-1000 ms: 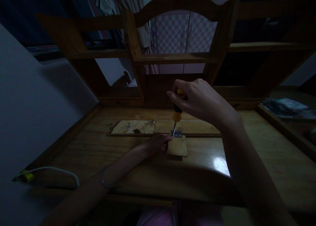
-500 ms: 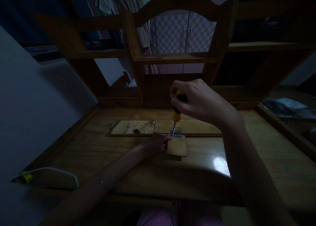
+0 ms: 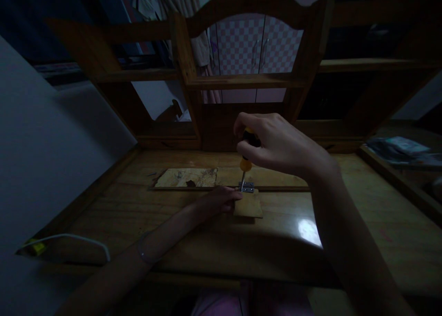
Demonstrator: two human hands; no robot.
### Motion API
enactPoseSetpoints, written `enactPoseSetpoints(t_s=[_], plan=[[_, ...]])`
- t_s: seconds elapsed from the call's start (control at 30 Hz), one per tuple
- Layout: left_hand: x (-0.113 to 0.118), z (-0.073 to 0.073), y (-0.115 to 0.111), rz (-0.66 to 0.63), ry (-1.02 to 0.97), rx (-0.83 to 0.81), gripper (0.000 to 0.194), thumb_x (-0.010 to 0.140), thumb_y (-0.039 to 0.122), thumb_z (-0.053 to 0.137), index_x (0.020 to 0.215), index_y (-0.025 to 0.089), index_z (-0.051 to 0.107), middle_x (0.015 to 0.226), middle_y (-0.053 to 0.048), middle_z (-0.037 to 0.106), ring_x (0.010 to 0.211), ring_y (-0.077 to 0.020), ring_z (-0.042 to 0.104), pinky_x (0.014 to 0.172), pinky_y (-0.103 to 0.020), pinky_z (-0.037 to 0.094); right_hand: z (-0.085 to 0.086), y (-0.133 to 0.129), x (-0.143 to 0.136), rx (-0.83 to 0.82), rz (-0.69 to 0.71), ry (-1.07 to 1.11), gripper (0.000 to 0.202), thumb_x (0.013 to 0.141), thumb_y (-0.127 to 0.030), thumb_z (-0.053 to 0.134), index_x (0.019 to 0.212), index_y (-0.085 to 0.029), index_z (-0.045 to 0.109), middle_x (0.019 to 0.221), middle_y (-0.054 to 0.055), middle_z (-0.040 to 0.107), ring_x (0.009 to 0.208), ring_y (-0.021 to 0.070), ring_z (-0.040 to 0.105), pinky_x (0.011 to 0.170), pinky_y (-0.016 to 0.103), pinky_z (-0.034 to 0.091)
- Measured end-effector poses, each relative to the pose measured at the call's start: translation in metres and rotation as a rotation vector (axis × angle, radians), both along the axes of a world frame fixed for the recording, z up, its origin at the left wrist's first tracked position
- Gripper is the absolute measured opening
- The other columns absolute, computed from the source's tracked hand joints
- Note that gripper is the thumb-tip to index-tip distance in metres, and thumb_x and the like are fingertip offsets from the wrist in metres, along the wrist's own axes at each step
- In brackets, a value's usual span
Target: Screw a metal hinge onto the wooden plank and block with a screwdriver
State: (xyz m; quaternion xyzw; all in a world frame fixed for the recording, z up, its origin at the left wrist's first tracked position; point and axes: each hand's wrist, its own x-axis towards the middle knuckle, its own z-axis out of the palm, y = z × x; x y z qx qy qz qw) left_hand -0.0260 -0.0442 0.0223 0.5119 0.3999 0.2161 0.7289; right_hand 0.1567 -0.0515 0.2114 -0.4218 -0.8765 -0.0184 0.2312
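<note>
My right hand [image 3: 264,138] is wrapped round the yellow-and-black handle of a screwdriver [image 3: 246,164], which points down, slightly tilted. Its tip meets the left part of a small metal hinge [image 3: 248,185]. The hinge spans a long flat board [image 3: 269,177] and a small square wooden piece [image 3: 249,205] on the near side. My left hand [image 3: 224,199] grips the left edge of that small piece, its thumb close to the screwdriver tip. Fingers under the piece are hidden.
The boards lie on a wooden desk [image 3: 165,214] with a shelf frame [image 3: 248,82] behind. A thin metal bit [image 3: 151,174] lies left of the long board. A white cable [image 3: 69,236] and yellow object [image 3: 38,247] are at the left edge. Plastic-wrapped items [image 3: 404,145] sit at right.
My right hand and the screwdriver handle have shifted slightly left. The small wooden piece has turned a little, and my left hand stays on it.
</note>
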Motion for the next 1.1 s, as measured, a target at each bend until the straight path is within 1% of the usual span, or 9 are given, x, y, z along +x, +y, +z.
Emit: enactPoseSetpoints(t_s=[0.07, 0.2, 0.4, 0.5, 0.57, 0.73, 0.87, 1.0, 1.1], plan=[[-0.0012, 0.0017, -0.0005, -0.010, 0.016, -0.035, 0.032, 0.079, 0.041, 0.073, 0.098, 0.015, 0.071, 0.108, -0.010, 0.071, 0.103, -0.0232, 0.065, 0.087, -0.031, 0.050, -0.0001, 0.0000, -0.0003, -0.009, 0.006, -0.008, 0.021, 0.086, -0.027, 0.048, 0.100, -0.020, 0.061, 0.088, 0.005, 0.067, 0.074, 0.0182, 0.057, 0.069, 0.030, 0.037], [-0.0025, 0.0007, -0.0003, -0.037, -0.024, -0.076, 0.040, 0.078, 0.044, 0.076, 0.106, 0.016, 0.071, 0.118, -0.011, 0.069, 0.111, -0.0241, 0.064, 0.094, -0.032, 0.048, -0.0013, 0.0016, 0.0004, 0.015, -0.030, -0.032, 0.019, 0.088, -0.029, 0.047, 0.097, -0.021, 0.062, 0.083, 0.004, 0.066, 0.071, 0.0175, 0.056, 0.068, 0.030, 0.036], [-0.0029, -0.0076, 0.0033, -0.026, -0.019, -0.105, 0.046, 0.074, 0.046, 0.080, 0.106, 0.014, 0.072, 0.118, -0.012, 0.070, 0.113, -0.0258, 0.064, 0.096, -0.035, 0.048, -0.0041, 0.0045, 0.0020, 0.086, -0.081, -0.048, 0.020, 0.089, -0.032, 0.047, 0.095, -0.020, 0.062, 0.081, 0.006, 0.065, 0.069, 0.0183, 0.056, 0.066, 0.031, 0.033], [-0.0036, -0.0067, 0.0025, -0.037, -0.042, -0.106, 0.044, 0.074, 0.046, 0.080, 0.104, 0.014, 0.073, 0.117, -0.012, 0.070, 0.111, -0.0252, 0.064, 0.097, -0.035, 0.048, -0.0043, 0.0041, 0.0018, 0.087, -0.116, -0.049, 0.024, 0.090, -0.036, 0.046, 0.095, -0.020, 0.063, 0.077, 0.005, 0.065, 0.067, 0.0187, 0.055, 0.065, 0.031, 0.032], [-0.0040, -0.0037, 0.0008, -0.052, -0.065, -0.091, 0.043, 0.076, 0.047, 0.078, 0.104, 0.014, 0.073, 0.117, -0.012, 0.070, 0.112, -0.0251, 0.064, 0.098, -0.035, 0.047, -0.0036, 0.0032, 0.0014, 0.057, -0.104, -0.034, 0.025, 0.089, -0.037, 0.046, 0.095, -0.020, 0.063, 0.079, 0.006, 0.066, 0.069, 0.0193, 0.056, 0.067, 0.032, 0.034], [-0.0041, 0.0003, -0.0014, -0.055, -0.060, -0.081, 0.043, 0.078, 0.046, 0.076, 0.108, 0.015, 0.072, 0.118, -0.012, 0.070, 0.111, -0.0249, 0.065, 0.098, -0.036, 0.047, -0.0006, 0.0003, 0.0007, -0.003, -0.021, -0.003, 0.023, 0.084, -0.029, 0.050, 0.101, -0.020, 0.063, 0.091, 0.006, 0.068, 0.080, 0.0211, 0.058, 0.073, 0.032, 0.038], [-0.0039, -0.0030, 0.0006, -0.027, -0.050, -0.099, 0.043, 0.076, 0.044, 0.079, 0.106, 0.014, 0.071, 0.116, -0.012, 0.070, 0.109, -0.0241, 0.065, 0.097, -0.035, 0.047, -0.0007, 0.0001, 0.0008, -0.007, 0.015, -0.002, 0.024, 0.086, -0.029, 0.049, 0.105, -0.021, 0.063, 0.088, 0.005, 0.067, 0.076, 0.0192, 0.057, 0.072, 0.031, 0.037], [-0.0034, -0.0054, 0.0022, -0.014, -0.026, -0.104, 0.044, 0.075, 0.046, 0.079, 0.104, 0.014, 0.071, 0.112, -0.010, 0.071, 0.108, -0.0237, 0.064, 0.094, -0.033, 0.047, -0.0028, 0.0020, 0.0009, 0.011, -0.003, -0.019, 0.023, 0.089, -0.031, 0.048, 0.105, -0.021, 0.062, 0.084, 0.004, 0.066, 0.072, 0.0176, 0.055, 0.068, 0.030, 0.035], [-0.0034, -0.0060, 0.0026, -0.019, -0.019, -0.100, 0.046, 0.075, 0.047, 0.078, 0.107, 0.014, 0.070, 0.116, -0.011, 0.070, 0.110, -0.0238, 0.063, 0.092, -0.031, 0.047, -0.0037, 0.0032, 0.0007, 0.033, -0.039, -0.033, 0.023, 0.089, -0.032, 0.048, 0.104, -0.020, 0.061, 0.082, 0.004, 0.065, 0.071, 0.0173, 0.054, 0.068, 0.030, 0.035]])
